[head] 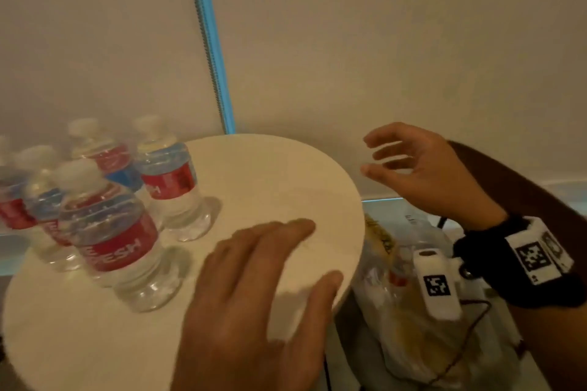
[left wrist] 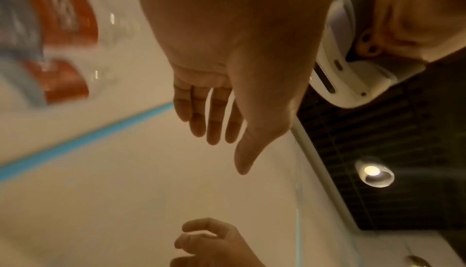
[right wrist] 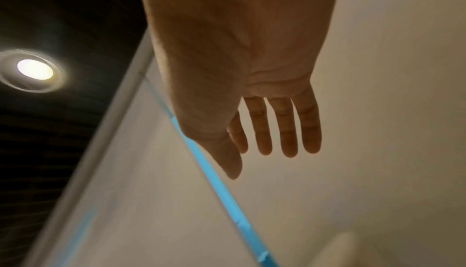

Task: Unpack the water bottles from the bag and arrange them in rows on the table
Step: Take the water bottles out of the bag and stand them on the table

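Observation:
Several clear water bottles with red and blue labels stand close together on the left part of the round white table; the nearest bottle is at the front, another behind it. They show blurred in the left wrist view. My left hand hovers flat over the table's right front edge, fingers straight, holding nothing. My right hand hangs empty in the air right of the table, fingers loosely spread. Below it, a thin plastic bag sits beside the table; its contents are indistinct.
A pale wall stands right behind the table, with a vertical blue strip on it. A white tagged device with a thin cable hangs over the bag. The table's right and front parts bear nothing.

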